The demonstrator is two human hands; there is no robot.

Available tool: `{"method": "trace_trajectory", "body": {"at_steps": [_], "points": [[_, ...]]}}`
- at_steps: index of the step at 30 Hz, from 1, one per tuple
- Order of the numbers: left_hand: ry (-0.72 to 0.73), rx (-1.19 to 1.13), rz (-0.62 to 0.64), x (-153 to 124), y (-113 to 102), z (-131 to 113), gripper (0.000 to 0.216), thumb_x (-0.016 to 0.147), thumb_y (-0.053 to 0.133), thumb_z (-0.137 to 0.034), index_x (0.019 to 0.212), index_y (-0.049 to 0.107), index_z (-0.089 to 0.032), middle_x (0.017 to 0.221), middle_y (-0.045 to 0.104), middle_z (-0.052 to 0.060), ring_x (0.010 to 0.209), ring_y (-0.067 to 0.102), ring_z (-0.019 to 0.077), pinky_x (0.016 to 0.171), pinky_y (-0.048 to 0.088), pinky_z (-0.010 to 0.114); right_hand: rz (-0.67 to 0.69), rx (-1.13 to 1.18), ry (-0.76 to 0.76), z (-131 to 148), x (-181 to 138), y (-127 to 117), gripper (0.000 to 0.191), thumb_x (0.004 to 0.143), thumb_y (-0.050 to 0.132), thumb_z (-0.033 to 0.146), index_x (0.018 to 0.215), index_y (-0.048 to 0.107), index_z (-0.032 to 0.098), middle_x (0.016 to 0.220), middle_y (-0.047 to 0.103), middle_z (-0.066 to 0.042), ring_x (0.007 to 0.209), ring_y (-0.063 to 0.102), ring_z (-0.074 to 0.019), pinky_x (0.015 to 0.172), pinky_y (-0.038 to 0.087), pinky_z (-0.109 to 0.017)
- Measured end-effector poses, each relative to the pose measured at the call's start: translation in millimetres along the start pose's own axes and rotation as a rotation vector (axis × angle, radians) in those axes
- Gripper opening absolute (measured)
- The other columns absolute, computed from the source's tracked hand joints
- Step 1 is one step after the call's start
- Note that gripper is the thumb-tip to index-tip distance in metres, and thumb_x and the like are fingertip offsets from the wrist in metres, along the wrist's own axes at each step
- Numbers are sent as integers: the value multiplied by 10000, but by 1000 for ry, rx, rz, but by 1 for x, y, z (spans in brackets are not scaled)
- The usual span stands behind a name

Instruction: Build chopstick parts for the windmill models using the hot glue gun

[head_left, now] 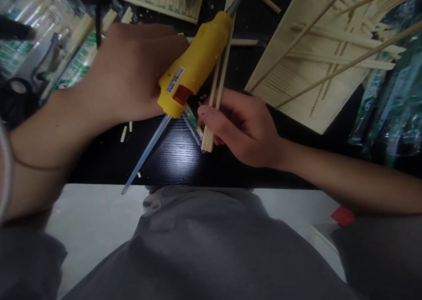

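My left hand (136,69) is closed around the handle of a yellow hot glue gun (201,56). A translucent glue stick (145,156) pokes out of the gun's rear, toward me. The gun's metal nozzle lies at the far end of a pair of wooden chopsticks (221,78); whether it touches them I cannot tell. Between thumb and fingers, my right hand (245,126) pinches the chopsticks near their closer end. They run side by side, slightly apart along the middle. The gun's trigger and most of my left fingers are hidden.
A wooden panel (273,78) with loose sticks on it leans at the right, near plastic-wrapped chopsticks (395,111). Scissors (33,67) and more packets lie at the left. Another stick-built piece (158,3) is at the back. Small cut bits dot the black table (178,159).
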State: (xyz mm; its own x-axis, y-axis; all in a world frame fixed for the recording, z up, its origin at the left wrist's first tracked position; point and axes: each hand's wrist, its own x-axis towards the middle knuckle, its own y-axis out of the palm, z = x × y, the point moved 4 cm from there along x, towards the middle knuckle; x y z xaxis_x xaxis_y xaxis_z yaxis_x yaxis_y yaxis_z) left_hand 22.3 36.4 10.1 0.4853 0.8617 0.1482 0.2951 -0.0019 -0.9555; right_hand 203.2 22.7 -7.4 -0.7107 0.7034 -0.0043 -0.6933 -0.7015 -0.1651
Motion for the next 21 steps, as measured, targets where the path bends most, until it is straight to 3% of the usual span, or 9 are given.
{"method": "trace_trajectory", "body": {"at_steps": [3, 8, 15, 21], "points": [[-2, -5, 3, 0, 1, 0, 489, 938, 394, -562, 705, 411, -132, 698, 273, -55, 608, 217, -25, 664, 185, 199, 1, 3, -8, -1, 0, 0, 318, 1045, 509, 424, 854, 578, 180, 642, 487, 46, 577, 527, -59, 549, 421, -182], [-28, 6, 21, -1, 2, 1, 498, 941, 323, -568, 724, 449, -138, 707, 292, -46, 632, 375, -15, 697, 279, 187, 9, -8, -8, -1, 0, 0, 311, 1046, 510, 426, 872, 583, 179, 638, 490, 46, 582, 524, -67, 559, 424, -190], [-57, -11, 45, -1, 0, 0, 421, 921, 365, -549, 711, 420, -190, 697, 331, -16, 626, 374, 46, 676, 351, 237, 6, 0, -25, 0, 0, 0, 314, 1051, 503, 421, 865, 577, 178, 633, 500, 44, 592, 524, -71, 564, 418, -189], [-29, -6, 30, -1, 1, 1, 424, 926, 381, -523, 722, 416, -153, 715, 315, -39, 639, 360, 8, 722, 389, 240, -9, 18, -51, 1, 1, 0, 326, 1041, 529, 425, 843, 570, 170, 623, 521, 44, 575, 519, -62, 549, 408, -185]]}}
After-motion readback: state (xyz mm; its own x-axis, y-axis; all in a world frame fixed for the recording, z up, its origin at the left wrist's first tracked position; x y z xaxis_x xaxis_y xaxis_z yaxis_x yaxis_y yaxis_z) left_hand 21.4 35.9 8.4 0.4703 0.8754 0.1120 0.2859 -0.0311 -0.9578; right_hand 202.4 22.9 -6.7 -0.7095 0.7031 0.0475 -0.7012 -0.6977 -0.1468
